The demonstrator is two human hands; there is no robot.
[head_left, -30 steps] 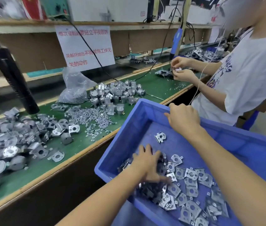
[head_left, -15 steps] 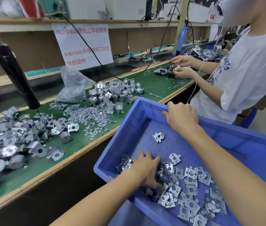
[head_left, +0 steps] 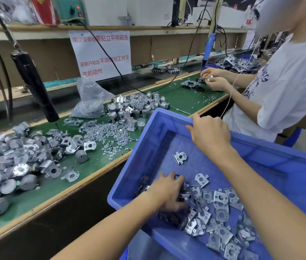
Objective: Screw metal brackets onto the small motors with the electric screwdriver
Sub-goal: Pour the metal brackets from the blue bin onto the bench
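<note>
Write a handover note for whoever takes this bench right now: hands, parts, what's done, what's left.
Left hand: down in the blue bin, fingers curled into a clump of brackets.
Right hand: grips the bin's far rim.
Parts: motors heaped on the green table, loose screws between the heaps, screwdriver hanging above them, not in either hand.
Done: brackets are being gathered; how many motors are finished cannot be told.
Left: bring brackets to the table and screw them onto the motors.
</note>
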